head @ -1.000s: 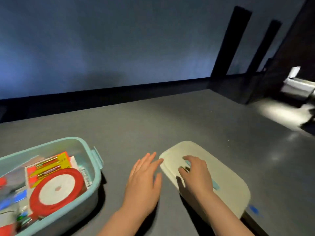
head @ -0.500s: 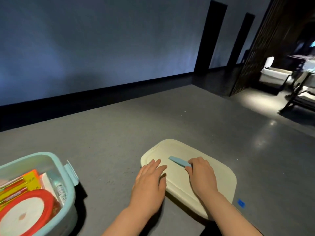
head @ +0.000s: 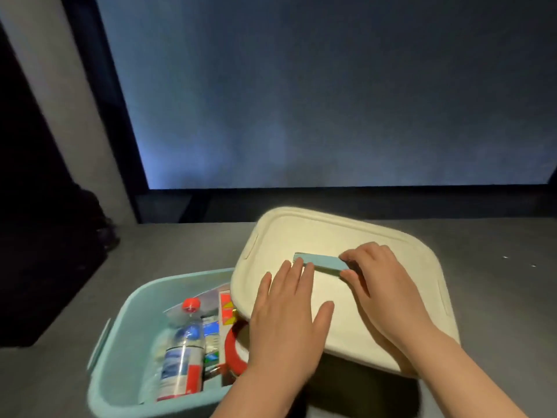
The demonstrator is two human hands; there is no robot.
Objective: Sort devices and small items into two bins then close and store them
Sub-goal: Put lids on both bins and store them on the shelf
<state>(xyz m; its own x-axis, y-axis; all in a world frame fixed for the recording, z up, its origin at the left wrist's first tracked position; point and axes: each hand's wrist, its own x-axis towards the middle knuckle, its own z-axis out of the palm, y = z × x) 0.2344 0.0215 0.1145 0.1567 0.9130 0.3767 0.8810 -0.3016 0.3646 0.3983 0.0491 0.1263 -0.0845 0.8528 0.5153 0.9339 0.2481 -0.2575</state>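
Observation:
A cream lid [head: 401, 276] with a light blue handle [head: 324, 262] hangs tilted over the right side of the teal bin [head: 120, 324]. My right hand [head: 376, 282] grips the handle's right end. My left hand [head: 289, 315] lies flat on the lid, fingertips touching the handle's left end. Inside the bin lie a plastic bottle with a red cap [head: 182, 348], a red tape roll [head: 233, 348] and a colourful box [head: 227, 309]. The bin's right part is hidden under the lid.
The bin stands on a grey table [head: 187, 245]. A dark wall panel rises behind the table's far edge. A dark object [head: 54, 282] sits at the left of the table. Bare grey surface extends right of the lid.
The lid was lifted off the table and carried left, now partly over the teal bin. Both hands stayed on it. The view swung left toward the bin.

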